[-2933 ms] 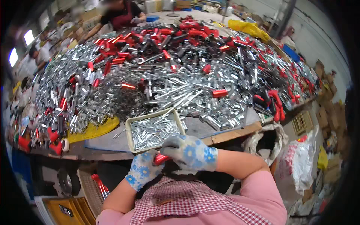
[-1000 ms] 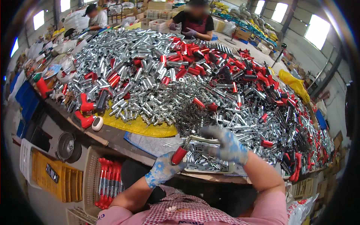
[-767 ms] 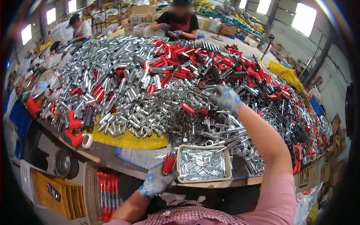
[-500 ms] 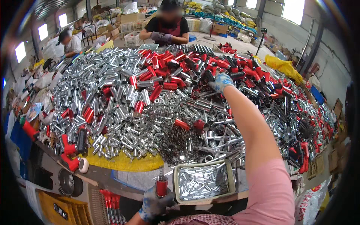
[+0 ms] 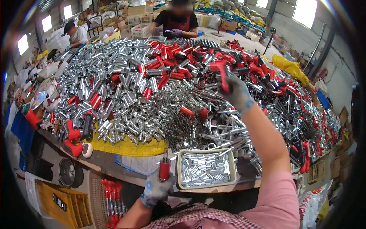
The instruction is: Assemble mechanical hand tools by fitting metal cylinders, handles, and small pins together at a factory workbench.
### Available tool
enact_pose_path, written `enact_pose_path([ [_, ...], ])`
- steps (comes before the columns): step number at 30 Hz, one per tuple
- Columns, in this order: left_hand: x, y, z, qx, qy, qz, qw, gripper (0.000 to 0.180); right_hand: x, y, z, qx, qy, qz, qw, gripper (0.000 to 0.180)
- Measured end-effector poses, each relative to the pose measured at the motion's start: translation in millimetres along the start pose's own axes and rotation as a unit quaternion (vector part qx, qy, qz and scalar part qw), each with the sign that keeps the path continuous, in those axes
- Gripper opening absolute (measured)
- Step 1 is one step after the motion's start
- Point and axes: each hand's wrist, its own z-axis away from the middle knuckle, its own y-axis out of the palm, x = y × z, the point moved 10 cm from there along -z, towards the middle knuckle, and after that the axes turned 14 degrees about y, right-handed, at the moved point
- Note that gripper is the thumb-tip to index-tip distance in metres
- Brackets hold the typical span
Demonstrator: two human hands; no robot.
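My left hand (image 5: 155,187), in a blue-dotted work glove, grips a short red tube (image 5: 164,168) upright near the table's front edge, just left of a cream tray (image 5: 180,184) filled with small silver metal pieces. My right hand (image 5: 237,91), gloved the same way, is stretched far out over the heap and holds a red T-shaped handle part (image 5: 222,71) lifted above the pile. Under it lies a huge mound of shiny metal tubes (image 5: 114,87) and red sleeves (image 5: 179,57).
A person in a dark top (image 5: 175,23) works at the table's far side; another in a cap (image 5: 76,36) sits at far left. A yellow cloth (image 5: 129,147) lies under the pile's near edge. Finished red-handled tools (image 5: 112,198) fill a crate below the table beside a yellow bin (image 5: 57,198).
My right hand has reached from the tray far out across the pile and picked up a red T-shaped part. My left hand stayed near the edge holding the red tube.
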Motion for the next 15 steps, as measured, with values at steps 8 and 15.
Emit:
enact_pose_path([
  [8,-11.5,1.0,1.5,0.001,0.120,-0.090,0.989,0.021,-47.5,28.8,209.4,0.144,0.127,-0.255,0.948,0.056],
  [15,-87.9,39.8,46.0,0.090,0.374,-0.396,0.834,0.027,-73.6,32.3,313.4,0.227,0.220,-0.263,0.911,0.052],
])
